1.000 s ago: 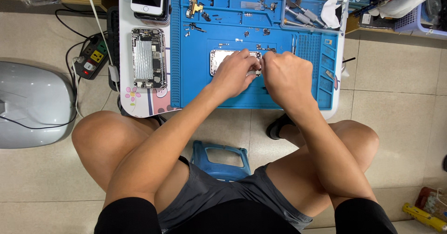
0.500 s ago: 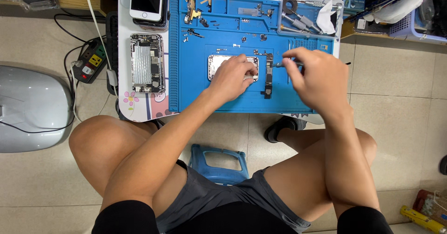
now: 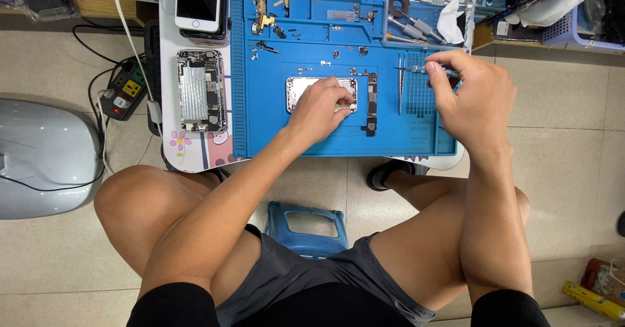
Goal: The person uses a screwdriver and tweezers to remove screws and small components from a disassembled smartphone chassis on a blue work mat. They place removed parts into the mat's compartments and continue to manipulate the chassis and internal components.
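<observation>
The phone shell (image 3: pixel 306 92) is a silver, rectangular metal back, lying flat and lengthwise at the middle of the blue mat, partly covered. The circuit board (image 3: pixel 372 102) is a narrow dark strip lying flat just beside the shell's right end. The screwdriver (image 3: pixel 416 70) is slim, grey-handled, held level above the mat's grid section.
</observation>
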